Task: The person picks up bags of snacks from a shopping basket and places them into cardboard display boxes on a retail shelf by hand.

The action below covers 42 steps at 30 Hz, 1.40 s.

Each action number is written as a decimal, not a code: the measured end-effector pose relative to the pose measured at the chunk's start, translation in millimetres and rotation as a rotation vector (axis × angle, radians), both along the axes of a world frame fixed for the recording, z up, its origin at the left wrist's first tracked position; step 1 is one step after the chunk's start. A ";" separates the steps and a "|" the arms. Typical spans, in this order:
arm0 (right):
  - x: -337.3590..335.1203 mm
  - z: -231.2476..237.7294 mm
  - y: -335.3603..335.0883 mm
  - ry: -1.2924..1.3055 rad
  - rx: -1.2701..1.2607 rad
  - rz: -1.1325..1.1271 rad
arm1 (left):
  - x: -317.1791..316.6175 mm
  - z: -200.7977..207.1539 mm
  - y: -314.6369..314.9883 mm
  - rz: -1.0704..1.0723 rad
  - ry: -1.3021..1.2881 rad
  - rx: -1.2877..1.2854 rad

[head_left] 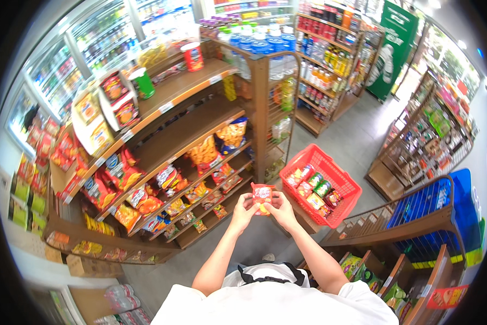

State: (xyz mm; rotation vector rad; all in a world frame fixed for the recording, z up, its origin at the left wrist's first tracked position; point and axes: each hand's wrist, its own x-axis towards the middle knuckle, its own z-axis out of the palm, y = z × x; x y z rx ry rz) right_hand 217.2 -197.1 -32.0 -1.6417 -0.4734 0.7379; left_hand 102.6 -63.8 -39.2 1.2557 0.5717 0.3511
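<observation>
Here, a small red snack packet (262, 196) sits upright between both hands, held out in front of the chest and above the grey floor (357, 141). The left hand (244, 208) closes its fingers on the packet's left edge; the right hand (280, 208) grips the right edge the same way, thumbs toward the front face. Just right of the packet stands a red basket (345, 181) with several snack packs lying in it, resting on a low wooden stand. To the left rises a wooden shelf unit (189, 127), its tiers lined with orange and red snack bags. A red can (193, 56) and a green can (143, 83) stand on its top board. Water bottles (259, 40) crowd the top of the next shelf. A blue crate (460, 200) sits well to the right.
</observation>
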 end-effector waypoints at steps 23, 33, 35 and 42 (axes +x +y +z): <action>-223.1 35.2 178.2 -0.056 0.150 0.402 | -262.9 51.9 109.1 0.472 -0.066 0.191; -310.3 98.8 224.1 -0.017 0.288 0.456 | -346.3 88.8 155.4 0.532 -0.108 0.281; -322.8 102.5 237.9 -0.046 0.331 0.463 | -362.9 90.0 172.1 0.531 -0.111 0.346; -337.7 158.6 287.2 -0.175 0.480 0.563 | -373.9 169.0 189.9 0.681 -0.248 0.398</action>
